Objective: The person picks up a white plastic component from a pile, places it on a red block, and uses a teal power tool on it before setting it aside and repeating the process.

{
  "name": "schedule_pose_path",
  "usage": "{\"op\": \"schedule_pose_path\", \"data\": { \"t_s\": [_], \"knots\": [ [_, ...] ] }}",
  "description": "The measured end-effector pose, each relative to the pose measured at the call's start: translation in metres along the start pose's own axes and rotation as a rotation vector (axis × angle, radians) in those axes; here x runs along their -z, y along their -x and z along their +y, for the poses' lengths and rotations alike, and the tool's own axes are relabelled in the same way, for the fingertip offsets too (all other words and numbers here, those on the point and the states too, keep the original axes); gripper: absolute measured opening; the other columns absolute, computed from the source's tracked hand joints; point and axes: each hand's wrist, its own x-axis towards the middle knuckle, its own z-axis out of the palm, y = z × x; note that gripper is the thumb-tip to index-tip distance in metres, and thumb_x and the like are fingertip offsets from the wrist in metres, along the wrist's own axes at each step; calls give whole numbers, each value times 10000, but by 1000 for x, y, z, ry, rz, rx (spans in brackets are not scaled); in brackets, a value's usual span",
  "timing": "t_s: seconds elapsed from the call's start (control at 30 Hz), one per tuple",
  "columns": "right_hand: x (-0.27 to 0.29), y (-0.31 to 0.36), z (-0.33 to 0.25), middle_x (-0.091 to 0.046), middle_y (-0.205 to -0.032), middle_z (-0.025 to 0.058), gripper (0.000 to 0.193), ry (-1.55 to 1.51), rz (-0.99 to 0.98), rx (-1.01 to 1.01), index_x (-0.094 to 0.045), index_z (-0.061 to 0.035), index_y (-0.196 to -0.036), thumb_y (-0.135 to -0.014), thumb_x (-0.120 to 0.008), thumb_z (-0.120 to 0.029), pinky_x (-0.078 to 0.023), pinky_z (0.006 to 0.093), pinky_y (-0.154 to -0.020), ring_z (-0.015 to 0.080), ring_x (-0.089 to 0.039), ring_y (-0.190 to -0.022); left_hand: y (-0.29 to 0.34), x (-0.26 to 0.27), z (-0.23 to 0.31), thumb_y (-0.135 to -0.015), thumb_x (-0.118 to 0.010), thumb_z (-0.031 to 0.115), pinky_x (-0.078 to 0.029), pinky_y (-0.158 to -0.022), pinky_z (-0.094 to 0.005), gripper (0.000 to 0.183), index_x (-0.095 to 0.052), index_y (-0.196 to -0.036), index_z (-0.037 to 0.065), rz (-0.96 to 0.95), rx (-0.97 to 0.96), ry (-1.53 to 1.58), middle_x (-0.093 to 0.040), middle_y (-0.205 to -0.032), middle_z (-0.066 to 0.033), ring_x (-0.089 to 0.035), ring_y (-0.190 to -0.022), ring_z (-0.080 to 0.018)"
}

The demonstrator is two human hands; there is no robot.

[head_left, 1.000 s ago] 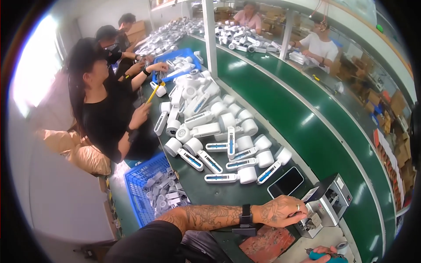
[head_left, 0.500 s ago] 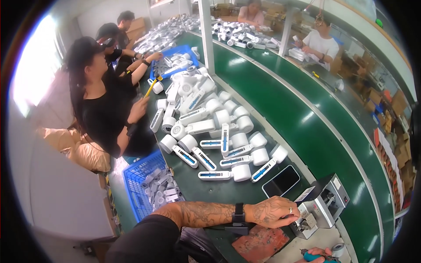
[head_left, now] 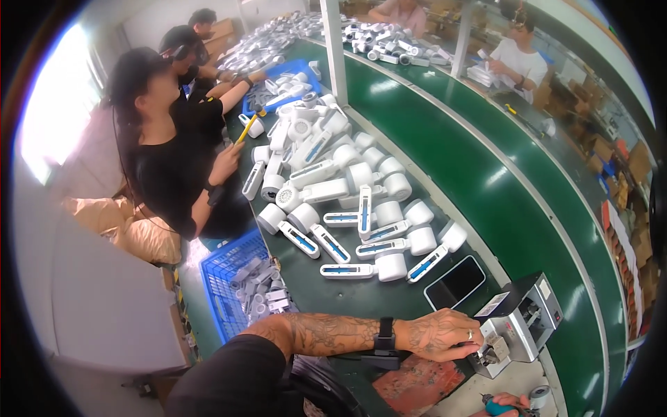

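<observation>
My left hand (head_left: 445, 335) reaches across the bench to a small grey metal machine (head_left: 522, 321) that looks like a screw feeder. Its fingers are curled down and pressed together at the machine's front, by a small metal block (head_left: 495, 351); what they pinch, if anything, is hidden. At the lower right edge my right hand (head_left: 520, 401) is partly cut off, its fingers wrapped round a teal tool (head_left: 499, 406) with a dark tip, perhaps an electric screwdriver. A round grey part (head_left: 539, 396) stands just beside it. Under my left wrist lies a worn reddish mat (head_left: 418, 383).
White handled housings (head_left: 356, 271) with round heads, several with blue strips, are heaped beyond my arm. A phone (head_left: 455, 282) lies before the machine. At left a blue crate (head_left: 226, 281) holds grey parts. Co-workers sit farther up; the nearest person (head_left: 184, 149) holds a yellow-handled tool (head_left: 247, 128).
The whole view has shifted slightly, so the bench things sit a little farther right and lower. My left hand stays at the machine, and my right hand keeps hold of the teal tool.
</observation>
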Motion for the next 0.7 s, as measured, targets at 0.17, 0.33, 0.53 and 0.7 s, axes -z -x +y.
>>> {"op": "schedule_pose_path", "data": {
  "t_s": [0.17, 0.33, 0.53, 0.7],
  "knots": [
    [4, 7, 8, -542, -714, 117, 399, -7, -73, 61, -520, 61, -945, -1057, -414, -307, -464, 343, -617, 209, -498, -616, 5, 2, -1, -946, -580, 121, -482, -659, -388, 89, -591, -936, 33, 4, -7, -16, -566, -826, -99, -586, -740, -290],
    [35, 2, 76, -548, -700, 113, 406, -456, -111, -95, -538, 53, -930, -1056, -410, -311, -462, 342, -607, 215, -500, -596, 4, 0, -2, -943, -579, 124, -494, -660, -396, 85, -591, -931, 42, -5, -6, -14, -575, -833, -102, -596, -745, -299],
    [13, 15, 36, -575, -731, 63, 528, -173, 56, -124, -535, 17, -1132, -919, -650, -452, -448, 278, -591, 151, -543, -630, 0, -2, -6, -873, -675, 113, -516, -581, -376, 68, -666, -908, 56, 13, -29, -160, -637, -791, -106, -642, -679, -294],
    [30, 15, 36, -610, -761, 71, 634, -212, -23, -171, -527, 17, -1132, -866, -697, -532, -469, 293, -596, 163, -590, -678, -5, -16, 9, -851, -659, -10, -487, -579, -317, 102, -677, -945, 23, -30, 85, -58, -647, -778, -115, -618, -643, -242]
  ]
}}
